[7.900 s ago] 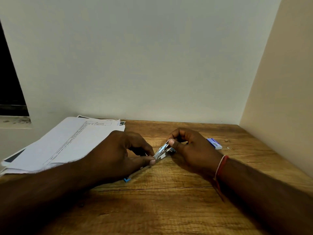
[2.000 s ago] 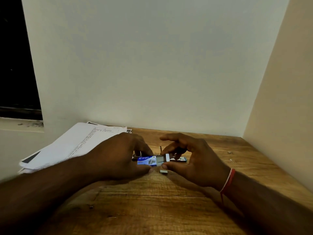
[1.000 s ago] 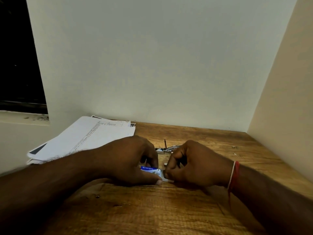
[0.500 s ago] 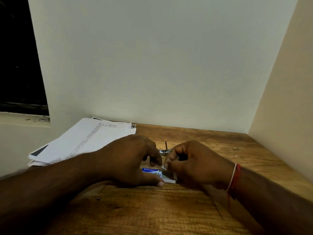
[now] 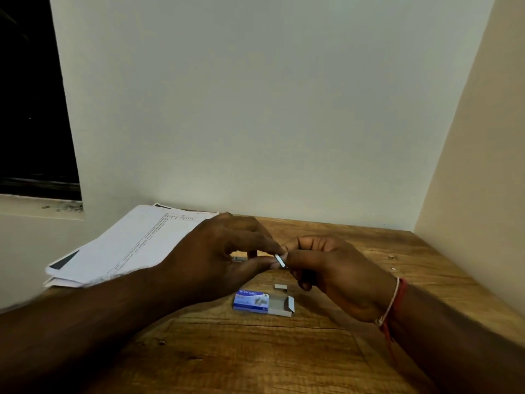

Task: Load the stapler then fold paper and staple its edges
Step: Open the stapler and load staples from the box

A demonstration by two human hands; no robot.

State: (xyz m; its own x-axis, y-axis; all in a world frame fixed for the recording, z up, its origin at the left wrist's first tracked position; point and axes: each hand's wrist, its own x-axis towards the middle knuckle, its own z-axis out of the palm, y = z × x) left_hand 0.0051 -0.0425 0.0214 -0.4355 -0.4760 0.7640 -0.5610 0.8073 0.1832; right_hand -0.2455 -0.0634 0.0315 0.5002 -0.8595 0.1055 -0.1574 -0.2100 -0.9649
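Half a second ago both hands were down on the small blue-and-white cardboard staple box (image 5: 257, 302). Now they have lifted off it, and the box lies free on the grainy brown wooden table (image 5: 284, 351), just below the grip, with its grey inner tray slid out and an end flap open.

The left hand (image 5: 216, 257) and right hand (image 5: 335, 268) meet fingertip to fingertip, each pinching one end of a short silvery strip of staples (image 5: 279, 260), which is held tilted above the table. A second little grey staple piece (image 5: 280, 286) lies flat between the grip and the box.

A metallic glint (image 5: 238, 259) behind the left fingers may be the stapler, but it is too hidden to tell. The flat stack of white printed paper sheets (image 5: 136, 245) rests beyond the left wrist. A red-and-white thread band (image 5: 393, 302) circles the right wrist.
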